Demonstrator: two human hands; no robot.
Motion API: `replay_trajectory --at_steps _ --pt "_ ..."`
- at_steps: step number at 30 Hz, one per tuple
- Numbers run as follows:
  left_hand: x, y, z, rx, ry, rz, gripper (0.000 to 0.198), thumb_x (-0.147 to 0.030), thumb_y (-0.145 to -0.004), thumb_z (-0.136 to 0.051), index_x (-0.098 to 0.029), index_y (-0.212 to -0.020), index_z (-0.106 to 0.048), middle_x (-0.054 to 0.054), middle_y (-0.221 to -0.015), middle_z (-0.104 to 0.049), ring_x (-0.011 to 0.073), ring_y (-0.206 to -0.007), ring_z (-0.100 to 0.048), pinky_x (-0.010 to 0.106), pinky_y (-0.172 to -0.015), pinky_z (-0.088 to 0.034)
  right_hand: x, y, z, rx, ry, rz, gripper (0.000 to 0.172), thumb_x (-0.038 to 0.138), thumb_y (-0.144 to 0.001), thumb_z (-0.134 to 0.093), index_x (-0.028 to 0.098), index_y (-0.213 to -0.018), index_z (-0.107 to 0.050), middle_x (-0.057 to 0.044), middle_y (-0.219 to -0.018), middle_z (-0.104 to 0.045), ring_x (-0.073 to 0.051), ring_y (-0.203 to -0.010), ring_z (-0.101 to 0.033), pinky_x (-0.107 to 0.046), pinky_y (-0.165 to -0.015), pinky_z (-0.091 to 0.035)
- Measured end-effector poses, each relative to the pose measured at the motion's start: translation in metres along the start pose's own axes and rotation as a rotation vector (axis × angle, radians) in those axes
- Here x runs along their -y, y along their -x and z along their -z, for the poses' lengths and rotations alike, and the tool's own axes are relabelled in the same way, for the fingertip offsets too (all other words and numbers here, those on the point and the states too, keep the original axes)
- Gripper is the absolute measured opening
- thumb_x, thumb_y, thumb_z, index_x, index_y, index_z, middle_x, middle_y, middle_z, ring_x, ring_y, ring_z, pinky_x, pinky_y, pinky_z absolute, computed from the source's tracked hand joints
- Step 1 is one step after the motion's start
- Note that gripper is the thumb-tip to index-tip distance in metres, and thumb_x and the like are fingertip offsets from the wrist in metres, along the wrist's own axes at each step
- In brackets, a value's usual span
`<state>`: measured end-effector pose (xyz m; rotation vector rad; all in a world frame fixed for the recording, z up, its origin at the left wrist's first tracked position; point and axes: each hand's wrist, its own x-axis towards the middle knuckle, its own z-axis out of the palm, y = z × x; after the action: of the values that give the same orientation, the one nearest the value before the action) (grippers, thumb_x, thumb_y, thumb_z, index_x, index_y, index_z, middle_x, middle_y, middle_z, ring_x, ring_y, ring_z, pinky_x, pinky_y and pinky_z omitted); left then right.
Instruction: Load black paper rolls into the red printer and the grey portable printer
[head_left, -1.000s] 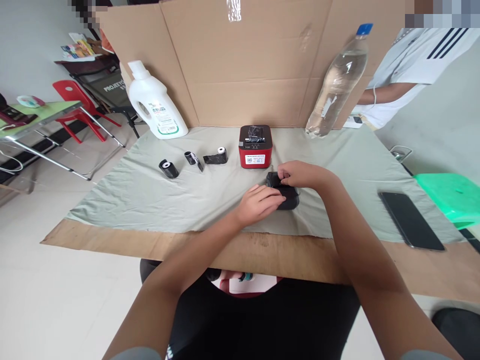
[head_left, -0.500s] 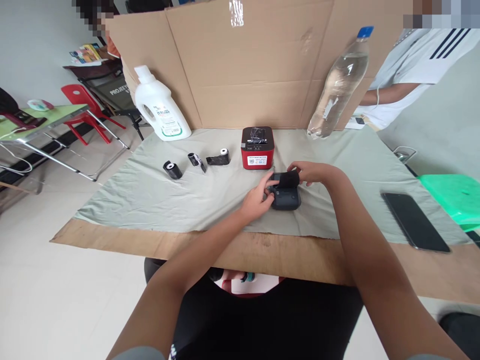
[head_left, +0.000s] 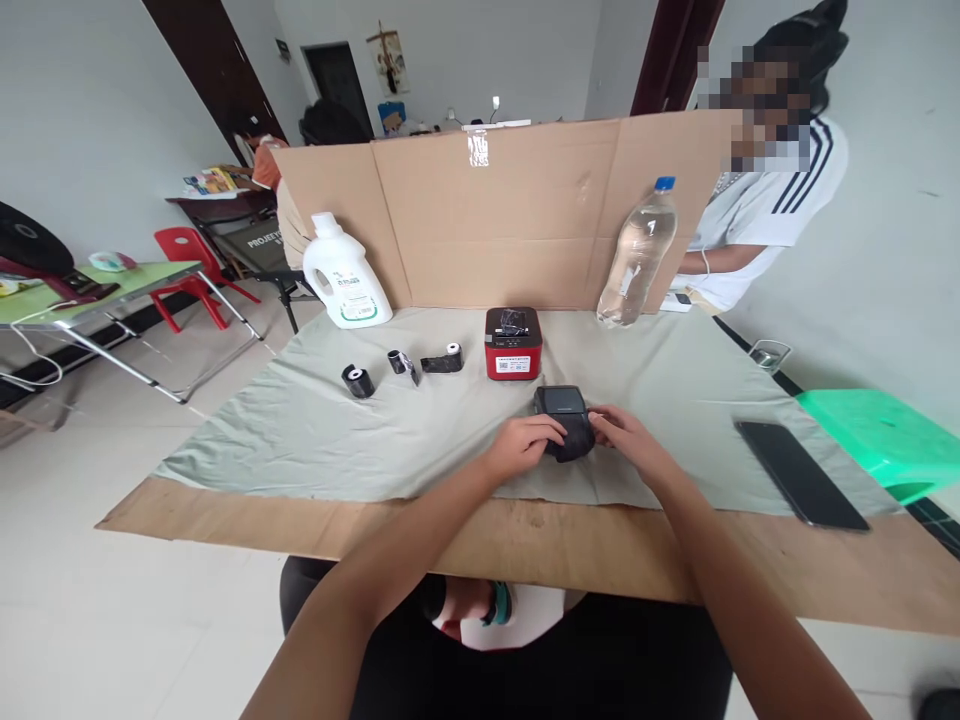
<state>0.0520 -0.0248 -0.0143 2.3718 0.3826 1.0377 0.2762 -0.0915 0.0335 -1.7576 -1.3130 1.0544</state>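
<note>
A small black portable printer (head_left: 562, 401) sits on the cloth in front of me, with a black strip (head_left: 577, 436) draped down over its front. My left hand (head_left: 523, 441) holds it from the left, its fingers closed over the top and the strip; the thumb is hidden. At the right edge, my right hand (head_left: 624, 434) pinches the side of the printer and perhaps the strip's edge. Just behind stands a red and black box-shaped printer (head_left: 513, 358) with a white label. To the left lie several small black rolls (head_left: 358, 382), one with a loose tail (head_left: 437, 365).
A cardboard screen (head_left: 510, 220) rises at the back, with a white jug (head_left: 349, 285) and a water bottle (head_left: 637, 255) leaning against it. A black phone (head_left: 801, 474) lies on the right. Beyond are a green stool (head_left: 885, 435) and a person in white (head_left: 780, 215).
The black strip, previously lifted at the back by my right hand, now lies over the printer's front. Both hands have shifted toward the near part of it. My view has tilted upward.
</note>
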Motion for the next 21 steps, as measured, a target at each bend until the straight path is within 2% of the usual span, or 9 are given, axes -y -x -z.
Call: replay_trajectory --at_steps 3,5,8,10,13,15,18,21 --pt "0.0 0.001 0.0 0.044 0.009 -0.029 0.039 -0.001 -0.085 -0.041 -0.019 -0.087 -0.076 0.006 -0.107 -0.08 0.0164 -0.1 -0.076 0.03 -0.094 -0.06 0.01 0.001 -0.005 -0.025 0.163 -0.06 0.056 0.049 -0.097 -0.055 0.014 -0.14 -0.052 -0.016 -0.119 -0.071 -0.028 -0.105 -0.069 -0.04 -0.093 -0.054" --pt "-0.001 0.002 -0.001 0.119 -0.03 -0.048 0.038 -0.002 -0.086 -0.043 -0.019 -0.086 -0.077 0.004 -0.105 -0.081 0.0152 -0.097 -0.077 0.027 -0.092 -0.059 0.023 -0.003 -0.012 -0.065 0.319 -0.064 0.073 0.052 -0.094 -0.059 0.01 -0.152 -0.041 -0.02 -0.127 -0.069 -0.032 -0.113 -0.068 -0.042 -0.099 -0.052" --pt "-0.002 0.003 -0.002 0.236 -0.13 -0.083 0.036 -0.004 -0.085 -0.047 -0.021 -0.086 -0.078 0.001 -0.1 -0.082 0.0148 -0.094 -0.076 0.026 -0.088 -0.057 0.046 -0.01 -0.03 -0.109 0.575 -0.05 0.099 0.062 -0.088 -0.065 0.009 -0.162 -0.026 -0.026 -0.135 -0.064 -0.04 -0.124 -0.065 -0.047 -0.1 -0.05" --pt "-0.002 0.004 -0.003 0.284 -0.195 -0.094 0.035 -0.004 -0.083 -0.049 -0.022 -0.087 -0.078 0.0 -0.099 -0.082 0.0156 -0.096 -0.076 0.027 -0.089 -0.056 0.06 -0.012 -0.044 -0.116 0.716 -0.08 0.111 0.067 -0.083 -0.068 0.011 -0.165 -0.019 -0.029 -0.138 -0.061 -0.045 -0.124 -0.065 -0.051 -0.098 -0.05" --pt "-0.003 0.003 -0.002 0.325 -0.269 -0.095 0.034 -0.004 -0.081 -0.051 -0.022 -0.089 -0.078 -0.001 -0.102 -0.083 0.0165 -0.099 -0.076 0.027 -0.088 -0.055 0.073 -0.013 -0.058 -0.114 0.815 -0.141 0.115 0.064 -0.081 -0.069 0.013 -0.168 -0.013 -0.03 -0.138 -0.058 -0.045 -0.12 -0.067 -0.052 -0.096 -0.051" --pt "-0.006 0.003 -0.001 0.341 -0.296 -0.101 0.034 -0.004 -0.08 -0.052 -0.022 -0.09 -0.078 -0.002 -0.103 -0.082 0.0161 -0.099 -0.076 0.027 -0.084 -0.055 0.076 -0.014 -0.058 -0.115 0.833 -0.144 0.112 0.058 -0.081 -0.07 0.013 -0.168 -0.015 -0.029 -0.136 -0.06 -0.044 -0.119 -0.068 -0.052 -0.095 -0.052" --pt "-0.01 0.002 0.0 0.351 -0.294 -0.105 0.034 -0.003 -0.08 -0.052 -0.022 -0.092 -0.077 -0.002 -0.103 -0.082 0.0145 -0.093 -0.075 0.026 -0.074 -0.053 0.076 -0.024 -0.044 -0.156 0.821 -0.127 0.109 0.059 -0.079 -0.071 0.011 -0.164 -0.022 -0.028 -0.134 -0.062 -0.045 -0.12 -0.067 -0.052 -0.095 -0.052" --pt "-0.014 0.001 0.002 0.355 -0.275 -0.092 0.032 -0.004 -0.081 -0.053 -0.022 -0.092 -0.077 -0.003 -0.103 -0.082 0.0135 -0.087 -0.075 0.027 -0.069 -0.051 0.078 -0.05 -0.021 -0.274 0.784 -0.114 0.109 0.063 -0.079 -0.071 0.01 -0.162 -0.024 -0.03 -0.136 -0.06 -0.047 -0.121 -0.065 -0.053 -0.095 -0.053"
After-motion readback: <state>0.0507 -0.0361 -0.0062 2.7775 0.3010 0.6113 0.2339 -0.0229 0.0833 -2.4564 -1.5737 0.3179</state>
